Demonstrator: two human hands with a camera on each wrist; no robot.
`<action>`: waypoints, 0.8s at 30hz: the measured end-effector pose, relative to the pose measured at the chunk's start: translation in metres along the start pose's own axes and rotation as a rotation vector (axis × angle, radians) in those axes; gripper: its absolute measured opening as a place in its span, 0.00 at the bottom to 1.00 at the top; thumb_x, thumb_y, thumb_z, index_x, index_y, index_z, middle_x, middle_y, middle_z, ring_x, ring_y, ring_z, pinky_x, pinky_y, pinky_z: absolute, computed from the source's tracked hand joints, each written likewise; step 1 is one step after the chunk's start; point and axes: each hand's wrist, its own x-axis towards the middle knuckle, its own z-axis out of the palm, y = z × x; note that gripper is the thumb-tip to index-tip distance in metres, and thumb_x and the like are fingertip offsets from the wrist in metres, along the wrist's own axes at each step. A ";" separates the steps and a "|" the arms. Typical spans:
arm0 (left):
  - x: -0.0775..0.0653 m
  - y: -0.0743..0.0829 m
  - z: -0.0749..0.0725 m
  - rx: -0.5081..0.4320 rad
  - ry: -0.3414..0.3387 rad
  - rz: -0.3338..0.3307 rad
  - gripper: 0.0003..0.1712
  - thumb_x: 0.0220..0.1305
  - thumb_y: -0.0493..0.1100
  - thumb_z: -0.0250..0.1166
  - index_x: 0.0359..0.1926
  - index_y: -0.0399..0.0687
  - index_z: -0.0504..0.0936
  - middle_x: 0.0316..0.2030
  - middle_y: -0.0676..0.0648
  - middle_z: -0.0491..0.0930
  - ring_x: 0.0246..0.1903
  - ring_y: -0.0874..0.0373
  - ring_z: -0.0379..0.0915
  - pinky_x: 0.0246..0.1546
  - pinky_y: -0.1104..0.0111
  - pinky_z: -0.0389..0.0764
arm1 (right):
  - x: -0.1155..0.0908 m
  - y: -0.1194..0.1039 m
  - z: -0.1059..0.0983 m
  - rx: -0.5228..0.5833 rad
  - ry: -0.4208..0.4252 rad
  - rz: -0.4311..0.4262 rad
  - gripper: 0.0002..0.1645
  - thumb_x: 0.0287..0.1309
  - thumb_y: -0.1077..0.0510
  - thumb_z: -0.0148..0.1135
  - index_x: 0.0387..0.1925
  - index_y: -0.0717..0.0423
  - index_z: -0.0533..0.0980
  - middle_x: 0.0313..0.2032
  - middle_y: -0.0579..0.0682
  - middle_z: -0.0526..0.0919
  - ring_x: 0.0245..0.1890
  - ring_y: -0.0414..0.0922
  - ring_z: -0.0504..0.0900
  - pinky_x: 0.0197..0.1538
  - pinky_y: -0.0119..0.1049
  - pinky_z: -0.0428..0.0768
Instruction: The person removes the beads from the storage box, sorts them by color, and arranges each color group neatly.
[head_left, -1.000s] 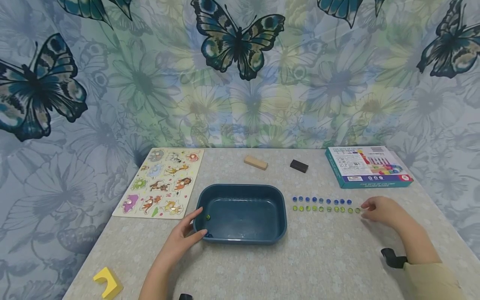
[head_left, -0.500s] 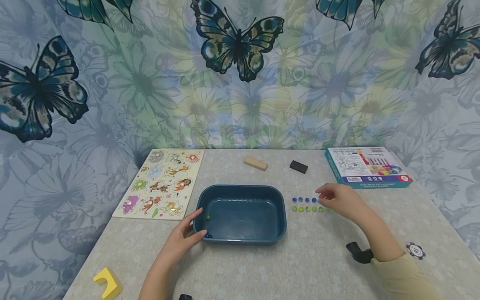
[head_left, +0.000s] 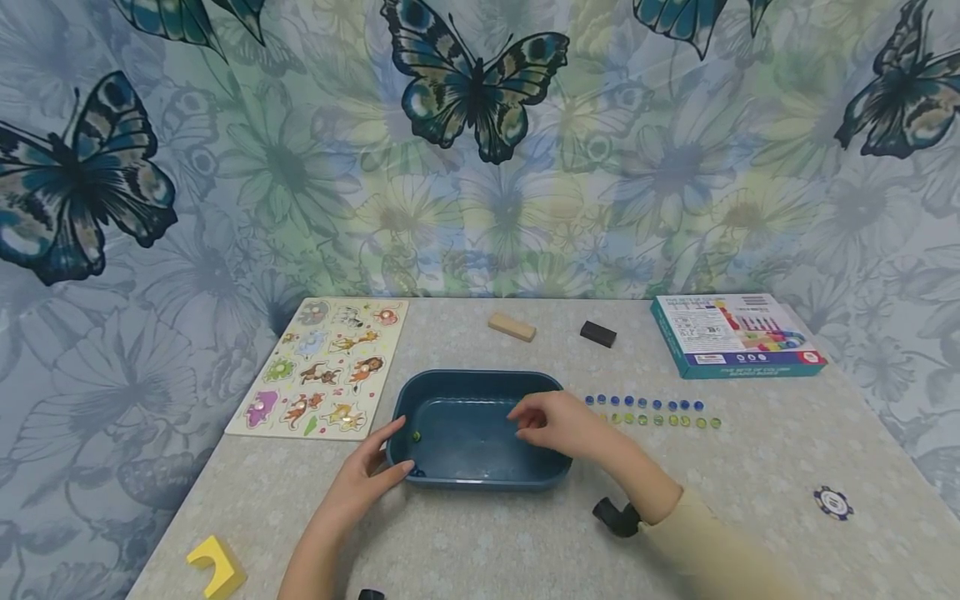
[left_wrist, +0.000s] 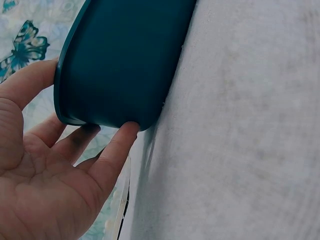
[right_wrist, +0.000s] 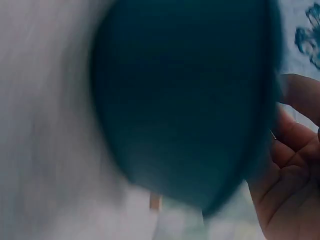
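Observation:
In the head view a dark teal plastic tub [head_left: 480, 484] stands at the table's middle. My left hand [head_left: 356, 479] grips its near left corner, thumb at the near rim and fingers on the left end. The left wrist view shows those fingertips against the tub's outer wall [left_wrist: 120, 60]. A small green bead [head_left: 416, 436] lies inside the tub near that hand, with something dark blue by the thumb. My right hand [head_left: 566, 425] hovers over the tub's right end, fingers loosely bent, nothing visible between them. Right of the tub run a row of blue beads [head_left: 657, 404] and a row of yellow-green beads [head_left: 659, 421].
An animal puzzle board [head_left: 318, 367] lies on the left. Behind the tub are a tan wooden block [head_left: 512, 327] and a black block [head_left: 597, 334]. A game box [head_left: 738, 333] sits back right, a poker chip [head_left: 833, 502] at right, a yellow arch block [head_left: 216, 567] front left.
My right hand has left the right end of the yellow-green row and swung left over the tub. The poker chip its arm covered is now visible. The left hand stays on the tub.

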 end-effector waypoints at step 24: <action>0.000 -0.001 -0.002 -0.030 -0.025 0.009 0.36 0.59 0.44 0.66 0.67 0.58 0.63 0.69 0.48 0.54 0.67 0.38 0.47 0.64 0.44 0.53 | 0.075 -0.056 0.100 -0.076 -0.199 0.030 0.06 0.52 0.59 0.66 0.34 0.53 0.83 0.22 0.37 0.78 0.21 0.32 0.74 0.27 0.24 0.73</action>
